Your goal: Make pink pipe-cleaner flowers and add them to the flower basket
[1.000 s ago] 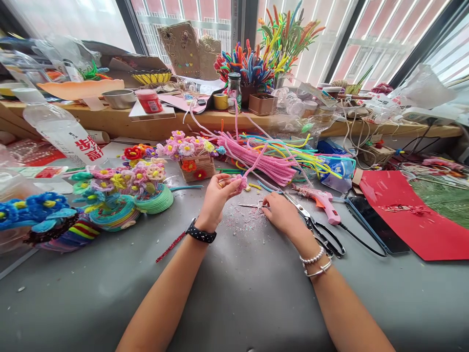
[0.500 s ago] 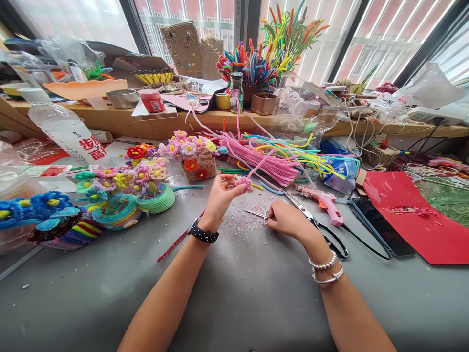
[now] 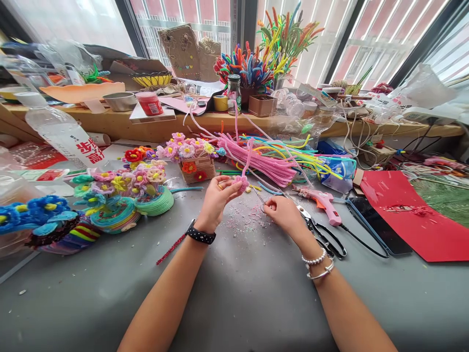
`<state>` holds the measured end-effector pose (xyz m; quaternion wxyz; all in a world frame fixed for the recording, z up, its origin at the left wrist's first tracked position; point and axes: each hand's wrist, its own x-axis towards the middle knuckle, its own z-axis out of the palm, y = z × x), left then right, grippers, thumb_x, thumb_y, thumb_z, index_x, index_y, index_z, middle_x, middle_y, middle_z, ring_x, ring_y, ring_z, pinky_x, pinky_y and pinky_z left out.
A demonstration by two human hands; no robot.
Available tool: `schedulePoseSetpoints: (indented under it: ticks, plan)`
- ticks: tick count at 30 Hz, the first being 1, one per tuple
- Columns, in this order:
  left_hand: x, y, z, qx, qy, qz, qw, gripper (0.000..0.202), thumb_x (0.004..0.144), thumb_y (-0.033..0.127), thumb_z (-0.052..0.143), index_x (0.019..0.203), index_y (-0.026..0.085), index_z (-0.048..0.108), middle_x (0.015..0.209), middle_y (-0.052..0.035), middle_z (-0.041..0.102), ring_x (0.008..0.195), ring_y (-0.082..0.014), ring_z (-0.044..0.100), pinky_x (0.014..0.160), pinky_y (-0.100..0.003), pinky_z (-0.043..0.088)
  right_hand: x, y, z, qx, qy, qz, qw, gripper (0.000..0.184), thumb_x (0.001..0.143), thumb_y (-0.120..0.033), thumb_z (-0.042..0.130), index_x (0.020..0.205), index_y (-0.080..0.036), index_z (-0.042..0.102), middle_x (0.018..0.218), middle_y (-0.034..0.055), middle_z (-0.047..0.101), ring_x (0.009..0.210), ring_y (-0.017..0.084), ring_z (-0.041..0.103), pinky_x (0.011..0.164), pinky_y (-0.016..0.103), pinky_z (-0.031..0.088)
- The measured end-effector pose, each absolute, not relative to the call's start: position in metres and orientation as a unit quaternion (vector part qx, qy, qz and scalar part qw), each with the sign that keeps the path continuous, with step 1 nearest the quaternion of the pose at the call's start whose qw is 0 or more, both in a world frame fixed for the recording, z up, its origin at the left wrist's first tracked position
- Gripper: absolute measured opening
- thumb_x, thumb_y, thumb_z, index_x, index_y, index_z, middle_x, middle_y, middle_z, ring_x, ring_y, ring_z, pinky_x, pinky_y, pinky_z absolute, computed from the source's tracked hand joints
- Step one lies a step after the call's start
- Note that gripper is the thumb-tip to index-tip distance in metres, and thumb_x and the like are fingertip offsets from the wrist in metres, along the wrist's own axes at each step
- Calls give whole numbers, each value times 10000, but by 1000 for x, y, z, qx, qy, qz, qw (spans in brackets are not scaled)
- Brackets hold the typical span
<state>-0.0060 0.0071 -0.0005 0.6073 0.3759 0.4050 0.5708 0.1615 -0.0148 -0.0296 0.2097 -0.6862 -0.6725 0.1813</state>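
Observation:
My left hand [image 3: 219, 196] pinches a pink pipe-cleaner flower [image 3: 241, 183] whose loose end sticks upward. To its right, my right hand [image 3: 281, 210] is closed on small scissors [image 3: 259, 196], their thin blades angled up toward the flower but apart from it. Colourful fuzz clippings [image 3: 249, 217] lie scattered on the grey table [image 3: 242, 293] beneath both hands. Just behind is a bundle of pink pipe cleaners [image 3: 264, 161], with yellow and blue ones beside it. Large black-handled scissors [image 3: 326, 239] rest by my right wrist.
Pipe-cleaner flower pots [image 3: 154, 200] and a water bottle [image 3: 66, 132] stand at left, a small flower basket [image 3: 198, 168] behind my left hand. On the right lie a pink glue gun [image 3: 326, 203], a phone [image 3: 379, 225] and red card [image 3: 421, 225]. A crowded ledge [image 3: 205, 121] runs behind.
The small scissors have swung from pointing left to pointing up toward the flower. The flower has turned, so its loose end now stands more upright. The view has shifted slightly.

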Motion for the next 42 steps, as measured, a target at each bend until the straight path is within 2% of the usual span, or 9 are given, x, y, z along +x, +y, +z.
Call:
schedulePoseSetpoints:
  ticks: [3,6,9,11,18,23,32,42]
  plan:
    - [-6,7,0,357,380,577,629,377,563,97,695,807,150,412,688,32,571,659,-88,603,749,-279,482,160,-13,-31,-661,-648,241,293,252,685,-398,538,570,-175,514,559,-1,528,526,119,451,516,233,298]
    - [-7,7,-2,354,358,577,643,356,563,86,691,767,153,407,649,56,543,672,-87,605,789,-292,473,158,-13,-31,-583,-646,345,353,400,681,-570,486,575,-185,455,523,-36,416,493,99,365,497,233,279]
    - [-7,7,-3,359,342,569,656,338,574,99,687,750,153,403,679,42,566,683,-83,607,809,-288,466,154,-16,-30,-499,-669,431,342,510,670,-685,380,665,-182,465,606,-27,403,545,103,356,512,235,296]
    - [-7,7,-3,360,340,561,663,338,576,102,688,751,153,403,693,34,578,678,-81,610,809,-283,467,152,-18,-29,-472,-690,449,316,556,670,-713,329,724,-178,472,668,-12,417,594,113,369,535,241,311]
    - [-3,4,-1,373,349,543,666,355,572,103,696,779,154,412,683,36,581,671,-80,607,792,-278,479,151,-22,-25,-452,-727,433,284,465,735,-633,345,757,-182,456,698,-6,422,645,127,375,588,257,311]
    - [-1,2,-1,382,365,533,661,373,571,98,696,810,155,414,727,23,587,710,-92,612,791,-292,483,151,-20,-25,-454,-729,421,292,414,743,-591,378,717,-184,451,658,-7,432,628,130,385,569,256,311]
    - [-2,4,-4,389,371,531,655,378,591,96,685,834,157,402,727,11,607,709,-99,620,781,-293,488,151,-19,-25,-476,-736,394,277,429,745,-603,367,672,-180,384,613,-24,380,581,109,347,507,241,288]
    - [-2,5,-3,392,385,530,646,386,595,101,678,843,157,389,699,5,622,653,-99,621,720,-275,490,152,-16,-28,-485,-719,381,322,416,740,-555,430,580,-183,333,565,-44,319,540,88,292,497,231,239]
